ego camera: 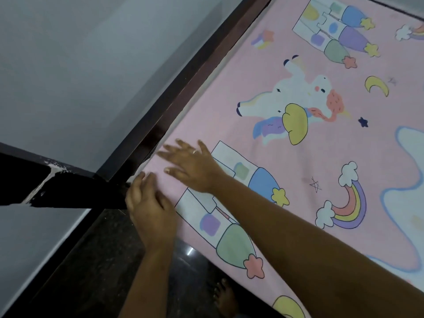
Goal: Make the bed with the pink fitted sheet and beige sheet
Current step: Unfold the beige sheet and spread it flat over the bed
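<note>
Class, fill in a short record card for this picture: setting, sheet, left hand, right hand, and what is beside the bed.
setting: corner of a bed, seen from above
sheet: pink fitted sheet, printed with unicorn, rainbows and castles, spread flat
left hand: at the sheet's corner edge, fingers curled down over it
right hand: open, palm down on the sheet near the corner
bed frame: dark wood, running along the grey wall
floor: dark and speckled

The left hand (149, 210) hides the pink fitted sheet's (229, 125) corner; fingertips blurred.
</note>
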